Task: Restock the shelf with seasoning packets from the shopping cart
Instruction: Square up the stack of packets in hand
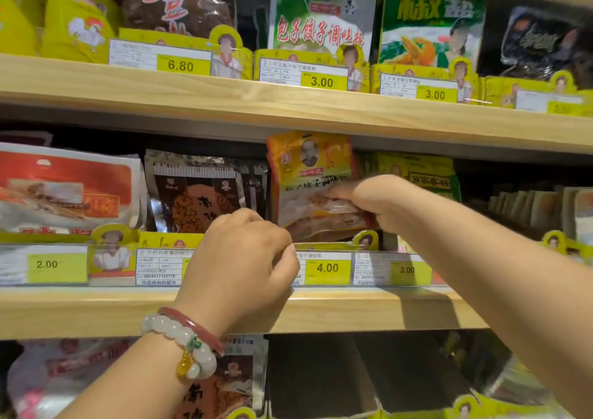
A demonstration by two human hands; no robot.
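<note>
Middle shelf [224, 309]: seasoning packet [313, 181] stands behind the price rail [327, 269], dark packets [199, 194] at its 9 o'clock, right hand [375, 200] at 3 o'clock.

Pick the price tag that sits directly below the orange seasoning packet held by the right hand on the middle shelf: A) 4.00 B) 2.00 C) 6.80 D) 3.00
A: the right hand grips the orange seasoning packet upright in the middle shelf slot, and the yellow 4.00 price tag on the shelf rail lies straight under it.
</note>
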